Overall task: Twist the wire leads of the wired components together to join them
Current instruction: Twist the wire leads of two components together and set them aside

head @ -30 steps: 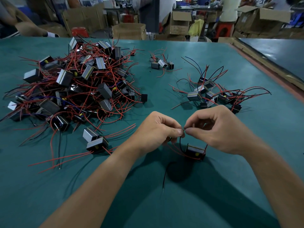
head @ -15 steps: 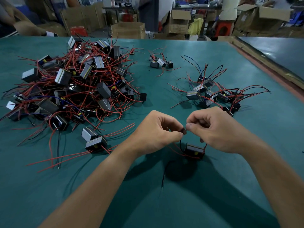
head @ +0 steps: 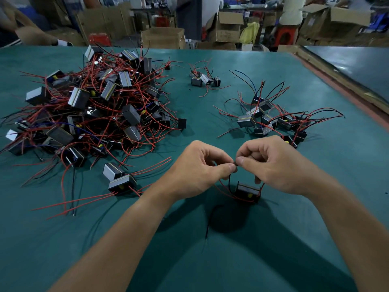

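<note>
A small black wired component point(head: 248, 191) with a yellow spot lies on the green table point(head: 315, 207) just below my hands. Red and black leads rise from it to my fingertips. My left hand point(head: 197, 167) pinches the wire leads point(head: 235, 164) between thumb and forefinger. My right hand point(head: 273, 163) pinches the same leads from the other side, fingertips almost touching the left ones. A loose black lead point(head: 210, 220) trails toward me on the table. The lead ends are hidden by my fingers.
A big heap of wired components point(head: 90, 114) with tangled red leads fills the left of the table. A smaller group point(head: 271, 121) lies at the right, and a few more point(head: 204, 79) at the back. Cardboard boxes point(head: 162, 36) stand beyond the far edge.
My two hands have stayed pinched together over the component; the fingertips shifted slightly against each other, rolling the leads. The component has not moved.
</note>
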Demonstrator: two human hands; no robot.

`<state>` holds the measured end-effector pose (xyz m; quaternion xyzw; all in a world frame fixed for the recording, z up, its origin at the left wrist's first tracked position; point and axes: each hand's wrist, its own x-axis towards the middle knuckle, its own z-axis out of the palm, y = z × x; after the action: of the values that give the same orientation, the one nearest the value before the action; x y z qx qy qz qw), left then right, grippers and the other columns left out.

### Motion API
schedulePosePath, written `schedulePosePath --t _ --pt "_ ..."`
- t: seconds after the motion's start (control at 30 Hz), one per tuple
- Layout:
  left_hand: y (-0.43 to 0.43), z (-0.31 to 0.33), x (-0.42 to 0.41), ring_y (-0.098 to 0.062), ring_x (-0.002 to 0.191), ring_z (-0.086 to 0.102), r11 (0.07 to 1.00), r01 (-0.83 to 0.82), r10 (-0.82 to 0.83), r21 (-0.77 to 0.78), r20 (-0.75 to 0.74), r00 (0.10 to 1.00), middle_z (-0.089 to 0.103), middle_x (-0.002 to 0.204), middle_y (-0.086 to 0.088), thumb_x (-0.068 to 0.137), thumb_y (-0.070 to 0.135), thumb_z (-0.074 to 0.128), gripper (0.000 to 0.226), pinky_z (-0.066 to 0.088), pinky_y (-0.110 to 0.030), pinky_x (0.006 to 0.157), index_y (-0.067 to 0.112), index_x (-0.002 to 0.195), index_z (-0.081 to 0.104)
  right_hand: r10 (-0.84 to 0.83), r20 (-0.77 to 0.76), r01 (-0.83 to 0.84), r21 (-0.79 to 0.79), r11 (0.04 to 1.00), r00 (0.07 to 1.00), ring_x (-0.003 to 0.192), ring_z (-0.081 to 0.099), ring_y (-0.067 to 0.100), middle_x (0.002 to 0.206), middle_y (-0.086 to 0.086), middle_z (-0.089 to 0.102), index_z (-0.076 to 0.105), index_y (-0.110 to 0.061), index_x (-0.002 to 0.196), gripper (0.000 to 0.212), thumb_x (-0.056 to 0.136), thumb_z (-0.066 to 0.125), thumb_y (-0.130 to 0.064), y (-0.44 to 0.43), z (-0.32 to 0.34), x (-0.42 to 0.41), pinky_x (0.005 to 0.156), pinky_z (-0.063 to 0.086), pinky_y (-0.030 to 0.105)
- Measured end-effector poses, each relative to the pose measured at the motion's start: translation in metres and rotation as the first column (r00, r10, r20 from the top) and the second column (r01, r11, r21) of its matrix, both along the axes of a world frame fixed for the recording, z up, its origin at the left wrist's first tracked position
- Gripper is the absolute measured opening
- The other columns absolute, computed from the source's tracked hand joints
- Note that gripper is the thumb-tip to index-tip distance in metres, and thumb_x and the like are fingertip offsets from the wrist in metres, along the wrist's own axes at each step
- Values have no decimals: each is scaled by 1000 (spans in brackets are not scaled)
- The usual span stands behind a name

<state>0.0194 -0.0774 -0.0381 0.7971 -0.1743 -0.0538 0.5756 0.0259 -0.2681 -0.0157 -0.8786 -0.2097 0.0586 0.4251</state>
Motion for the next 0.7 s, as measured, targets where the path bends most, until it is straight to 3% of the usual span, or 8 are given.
schedulePosePath --t 0.23,0.4,0.5,0.7 --pt "0 -2 1 -16 57 48 999 -28 26 42 34 999 67 61 4 85 15 74 9 38 -30 55 13 76 76 -1 21 2 -61 998 1000 50 32 15 45 -9 37 64 -14 72 22 93 59 -14 1 0 0 52 47 53" --pt "-3 -5 -2 -4 42 35 985 -101 68 137 232 970 55 48 17 81 21 74 11 28 -15 44 23 70 74 -20 0 20 -94 995 1000 50 34 14 44 -10 40 64 -16 68 26 93 57 -13 1 -2 2 55 49 52" --pt "-3 -4 0 -13 50 41 998 -63 61 17 115 991 61 56 6 78 22 73 9 33 -25 50 19 70 75 -20 -7 20 7 1000 1000 46 36 12 43 -10 40 66 -14 69 24 92 60 -10 0 -1 3 53 50 53" --pt "1 7 0 -11 45 39 987 -13 -12 -159 -158 987 59 53 -1 86 2 68 27 30 -18 43 17 64 73 93 88 -108 194 975 992 49 35 18 49 -3 43 72 -20 79 3 77 71 -18 -5 3 0 45 35 43"
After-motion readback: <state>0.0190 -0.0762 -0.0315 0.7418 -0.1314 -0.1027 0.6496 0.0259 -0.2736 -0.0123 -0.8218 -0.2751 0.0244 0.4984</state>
